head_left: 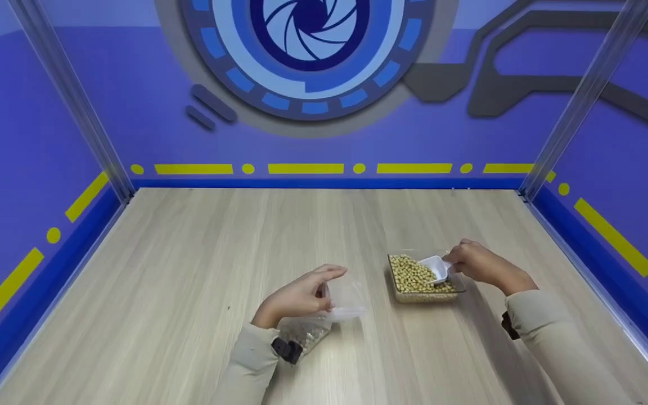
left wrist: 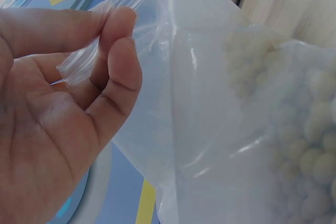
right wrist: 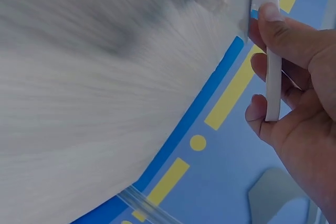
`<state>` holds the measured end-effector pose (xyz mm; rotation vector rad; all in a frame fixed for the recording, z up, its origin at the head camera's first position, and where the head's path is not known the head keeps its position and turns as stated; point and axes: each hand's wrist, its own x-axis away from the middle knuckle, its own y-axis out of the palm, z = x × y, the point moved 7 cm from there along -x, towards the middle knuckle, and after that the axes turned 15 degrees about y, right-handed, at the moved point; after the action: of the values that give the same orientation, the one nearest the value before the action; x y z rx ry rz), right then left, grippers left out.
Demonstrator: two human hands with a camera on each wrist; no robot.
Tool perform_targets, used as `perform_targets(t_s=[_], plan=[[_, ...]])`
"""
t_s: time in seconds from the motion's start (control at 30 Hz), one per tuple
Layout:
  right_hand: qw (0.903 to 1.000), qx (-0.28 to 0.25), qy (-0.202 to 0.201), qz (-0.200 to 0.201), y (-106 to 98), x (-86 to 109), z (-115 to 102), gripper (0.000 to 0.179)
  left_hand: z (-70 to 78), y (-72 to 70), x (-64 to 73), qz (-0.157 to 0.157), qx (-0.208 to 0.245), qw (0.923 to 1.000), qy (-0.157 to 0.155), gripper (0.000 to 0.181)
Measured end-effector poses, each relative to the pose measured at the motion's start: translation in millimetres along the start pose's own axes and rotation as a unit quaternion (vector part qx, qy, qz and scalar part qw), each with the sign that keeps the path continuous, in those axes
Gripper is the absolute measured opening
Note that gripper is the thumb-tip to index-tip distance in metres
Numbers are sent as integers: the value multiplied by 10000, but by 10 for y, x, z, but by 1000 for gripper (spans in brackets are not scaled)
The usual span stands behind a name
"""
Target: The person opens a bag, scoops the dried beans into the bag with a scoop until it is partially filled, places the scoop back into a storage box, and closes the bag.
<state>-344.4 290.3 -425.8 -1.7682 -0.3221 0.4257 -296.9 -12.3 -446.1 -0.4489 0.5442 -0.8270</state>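
My left hand (head_left: 296,295) pinches the upper edge of a clear plastic zip bag (head_left: 347,298) between thumb and fingers. Pale round beans, like soybeans (left wrist: 312,156), fill the bag's lower part, which rests on the table. To the right, a clear rectangular container (head_left: 426,298) holds many more of these yellowish beans (head_left: 410,273). My right hand (head_left: 484,265) grips the handle of a white scoop (head_left: 435,268), whose bowl lies at the beans' surface by the container's right side. In the right wrist view the scoop's handle (right wrist: 273,85) runs across the curled fingers.
Both things are on a light wood-grain table (head_left: 200,247). Blue printed walls (head_left: 324,152) with yellow dashes border it at the back and both sides. Metal posts (head_left: 76,101) stand at the back corners.
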Motion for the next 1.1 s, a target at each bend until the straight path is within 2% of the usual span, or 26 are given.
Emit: perform_targets(t_s=[0.2, 0.53, 0.87, 0.97, 1.1], plan=[[9996, -290, -34, -51, 63, -23, -17, 21, -11, 2, 2, 5, 47, 10000, 5, 66], [9995, -119, -230, 183, 72, -3, -47, 22, -8, 1, 10, -44, -29, 10000, -68, 66], [9991, -167, -176, 360, 76, 11, -44, 25, -19, -1, 2, -32, -60, 10000, 36, 65], [9991, -262, -104, 313, 72, 0, -45, 25, -21, 0, 0, -35, -91, 10000, 20, 65], [9987, -507, -44, -25, 105, -32, -49, 22, -19, 3, 2, -44, -97, 9999, 29, 64]])
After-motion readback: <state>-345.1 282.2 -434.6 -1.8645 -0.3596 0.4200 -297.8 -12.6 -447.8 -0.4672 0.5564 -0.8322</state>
